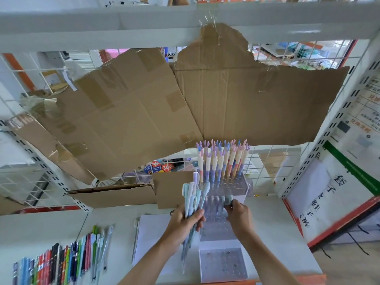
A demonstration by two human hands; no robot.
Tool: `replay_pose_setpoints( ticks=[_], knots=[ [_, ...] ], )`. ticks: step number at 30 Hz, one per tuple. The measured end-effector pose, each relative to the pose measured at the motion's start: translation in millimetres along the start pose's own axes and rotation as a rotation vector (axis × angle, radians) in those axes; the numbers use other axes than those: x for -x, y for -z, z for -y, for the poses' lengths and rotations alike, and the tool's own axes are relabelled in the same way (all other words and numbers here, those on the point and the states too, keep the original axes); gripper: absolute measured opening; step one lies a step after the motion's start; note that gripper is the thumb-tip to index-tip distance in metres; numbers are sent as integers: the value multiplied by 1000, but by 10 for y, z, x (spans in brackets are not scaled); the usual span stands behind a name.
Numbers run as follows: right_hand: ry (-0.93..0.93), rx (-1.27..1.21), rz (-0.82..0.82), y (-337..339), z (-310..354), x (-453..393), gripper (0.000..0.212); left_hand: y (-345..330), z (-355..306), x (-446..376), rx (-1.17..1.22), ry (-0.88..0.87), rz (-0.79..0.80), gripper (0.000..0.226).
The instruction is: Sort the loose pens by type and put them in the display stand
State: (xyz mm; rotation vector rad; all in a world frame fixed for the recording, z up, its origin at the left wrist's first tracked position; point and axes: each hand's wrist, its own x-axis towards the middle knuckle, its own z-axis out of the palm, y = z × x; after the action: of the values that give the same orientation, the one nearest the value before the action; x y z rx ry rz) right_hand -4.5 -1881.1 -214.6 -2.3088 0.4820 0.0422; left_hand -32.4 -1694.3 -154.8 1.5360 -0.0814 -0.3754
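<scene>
My left hand (pixel 186 225) grips a bundle of pale blue and white pens (pixel 193 199), held upright just left of the clear stepped display stand (pixel 236 227). My right hand (pixel 239 215) pinches the grey-green top of one pen (pixel 228 198) standing in a middle row of the stand. The stand's back rows hold several pastel pens with antler-shaped tops (pixel 223 159). Many of its front holes are bare. A row of loose colourful pens (pixel 61 262) lies on the white shelf at the lower left.
A single white pen (pixel 135 241) lies beside a white sheet (pixel 152 233) under my left arm. Cardboard pieces (pixel 131 112) are taped over the wire back grid, and a folded carton (pixel 115 195) stands behind the shelf. White perforated uprights (pixel 320 149) frame both sides.
</scene>
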Motion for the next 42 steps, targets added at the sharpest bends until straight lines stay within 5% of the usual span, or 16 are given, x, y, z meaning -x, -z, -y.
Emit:
replay_pose_setpoints(
  ticks=[7,10,14,22,36,42],
  knots=[
    [0,-147,-33,260,-8,278,14,-67,12,-76,16,32,37,14],
    [93,-283,131,426,250,491,34,-182,-7,-113,6,37,74,15],
    [161,-450,232,506,374,548,27,-327,-49,-144,-7,37,145,18],
    [88,-550,126,579,316,492,29,-368,-66,-175,8,84,151,14],
    [167,-526,263,570,343,476,25,-309,-47,-191,-26,29,111,14],
    [147,-354,-51,838,136,227,20,-153,-41,-194,-58,91,-9,34]
  ],
)
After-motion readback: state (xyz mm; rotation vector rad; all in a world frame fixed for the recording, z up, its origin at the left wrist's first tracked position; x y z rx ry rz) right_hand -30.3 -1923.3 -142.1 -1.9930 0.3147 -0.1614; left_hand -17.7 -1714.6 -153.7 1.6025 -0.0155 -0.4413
